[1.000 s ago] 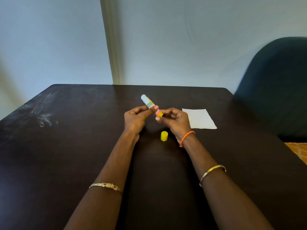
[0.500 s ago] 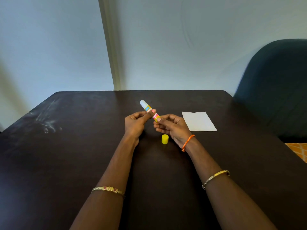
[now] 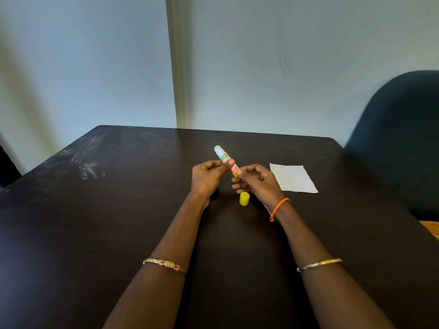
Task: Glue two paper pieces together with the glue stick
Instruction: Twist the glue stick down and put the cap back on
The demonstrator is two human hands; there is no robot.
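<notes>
Dim, soft daylight; dull glare on table [image 3: 78,162]; wide-angle edge distortion.

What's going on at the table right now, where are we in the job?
A person holds the glue stick above the dark table with both hands: the left hand grips its barrel, the right hand pinches its yellow base end. Its yellow cap is off and stands on the table just below the hands. The white paper lies flat to the right, untouched; only one sheet is clearly visible. No gluing is under way yet.
</notes>
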